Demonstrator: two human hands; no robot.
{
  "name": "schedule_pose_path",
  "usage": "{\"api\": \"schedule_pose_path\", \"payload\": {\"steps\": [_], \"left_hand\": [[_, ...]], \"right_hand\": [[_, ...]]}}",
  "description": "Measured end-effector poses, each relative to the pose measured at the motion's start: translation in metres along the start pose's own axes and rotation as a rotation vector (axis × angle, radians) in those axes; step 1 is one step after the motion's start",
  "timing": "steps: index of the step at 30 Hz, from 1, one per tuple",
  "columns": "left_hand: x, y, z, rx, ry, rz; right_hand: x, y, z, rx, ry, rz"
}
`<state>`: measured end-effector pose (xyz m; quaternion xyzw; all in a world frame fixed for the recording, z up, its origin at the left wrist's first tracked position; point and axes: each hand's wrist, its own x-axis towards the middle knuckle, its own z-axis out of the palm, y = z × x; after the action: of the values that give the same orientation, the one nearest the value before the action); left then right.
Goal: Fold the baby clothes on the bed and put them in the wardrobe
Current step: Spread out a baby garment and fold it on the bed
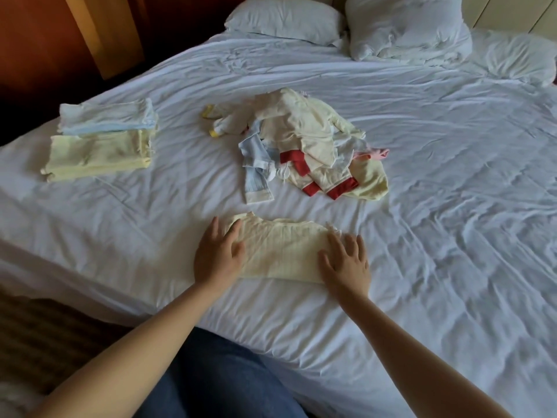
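A pale yellow baby garment (280, 248) lies flat on the white bed sheet (437, 206) near the front edge. My left hand (218, 254) rests flat on its left end, fingers straight. On its right end my right hand (346, 260) presses down with spread fingers. Behind the garment sits a loose heap of baby clothes (304, 146) in cream, light blue, pink and red trim. At the left of the bed is a folded stack (102, 140), yellow pieces below and light blue and white ones on top.
Two white pillows (346, 22) lie at the head of the bed, with another (521, 58) at the far right. A wooden wall panel (102, 31) stands behind the bed at the left. My leg in blue jeans (217, 375) is at the bed's front edge.
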<state>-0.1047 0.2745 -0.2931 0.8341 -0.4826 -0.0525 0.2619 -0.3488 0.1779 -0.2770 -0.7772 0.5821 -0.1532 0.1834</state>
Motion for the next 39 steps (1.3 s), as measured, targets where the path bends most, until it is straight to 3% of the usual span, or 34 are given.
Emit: {"api": "schedule_pose_path", "payload": {"steps": [3,6,10,14,22,39], "left_hand": [[-0.003,0.004,-0.008,0.069,0.007,-0.014],[0.005,0.008,-0.015,0.069,-0.061,-0.118],[0.021,0.01,-0.019,-0.18,-0.199,-0.211],[0.024,0.012,-0.025,-0.434,-0.178,-0.237],[0.028,-0.005,-0.079,-0.624,0.067,-0.171],[0.155,-0.213,-0.262,-0.4,0.45,-0.174]], "right_hand": [[0.003,-0.009,-0.007,-0.024,0.006,-0.003],[0.014,-0.025,-0.02,-0.008,-0.097,0.014],[0.03,-0.036,-0.034,0.115,-0.231,0.098],[0.031,-0.047,-0.048,0.282,-0.254,0.149],[0.038,-0.108,-0.064,0.466,-0.205,0.021],[0.128,-0.394,0.04,0.804,-0.295,-0.236]]}}
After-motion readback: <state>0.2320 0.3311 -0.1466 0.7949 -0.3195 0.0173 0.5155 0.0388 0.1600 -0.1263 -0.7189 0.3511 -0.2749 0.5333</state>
